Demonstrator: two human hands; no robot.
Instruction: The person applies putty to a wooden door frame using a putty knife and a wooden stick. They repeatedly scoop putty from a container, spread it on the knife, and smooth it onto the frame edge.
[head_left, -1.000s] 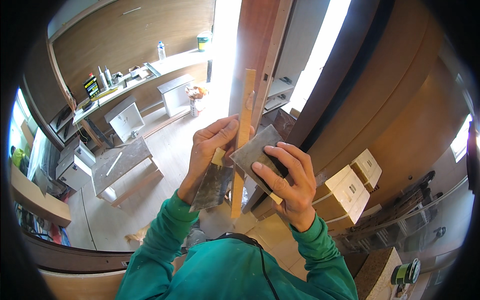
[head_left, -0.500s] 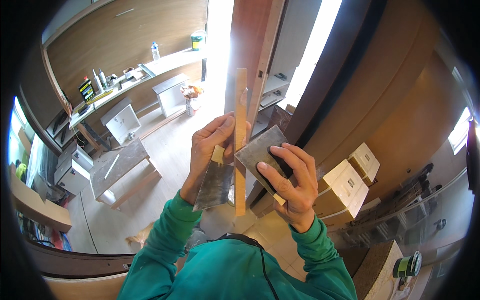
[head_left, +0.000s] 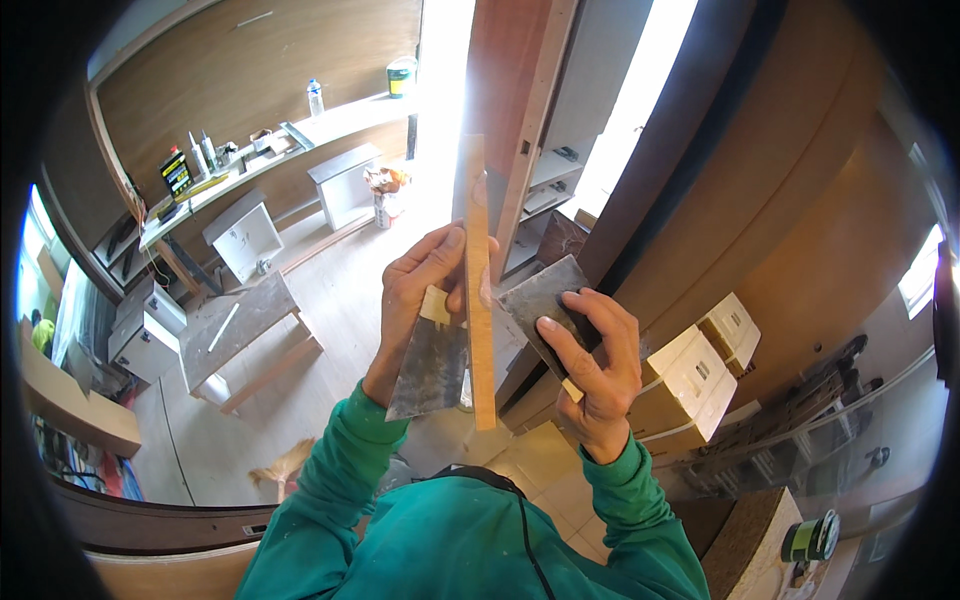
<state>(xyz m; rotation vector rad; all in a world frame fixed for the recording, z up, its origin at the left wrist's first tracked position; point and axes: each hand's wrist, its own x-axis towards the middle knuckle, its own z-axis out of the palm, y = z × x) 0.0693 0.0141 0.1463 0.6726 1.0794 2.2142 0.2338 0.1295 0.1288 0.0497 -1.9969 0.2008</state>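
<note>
A narrow wooden board (head_left: pixel 480 345), seen nearly edge-on, stands upright in front of my chest. My left hand (head_left: pixel 425 270) is closed on it, fingertips just showing past its right side. The same hand also holds a putty knife, whose wide grey blade (head_left: pixel 428 370) hangs down beside the board and whose pale handle end shows near my fingers. Pale, rounded patches mark the board's right face. My right hand (head_left: pixel 600 375) grips a second putty knife (head_left: pixel 540 295), fingers pressed on its dark blade, a little apart from the board on the right.
A low worktable (head_left: pixel 240 330) stands at the left. Behind it, a long shelf (head_left: pixel 345 118) carries a water bottle (head_left: pixel 315 98), a green-and-white tub (head_left: pixel 401 77) and sealant tubes. Cardboard boxes (head_left: pixel 690 385) are stacked at right, above a chipboard edge (head_left: pixel 745 540) with a dark green tin (head_left: pixel 808 538).
My right hand has drawn its putty knife slightly right, away from the board. The board tilts a little differently; my left hand keeps its grip.
</note>
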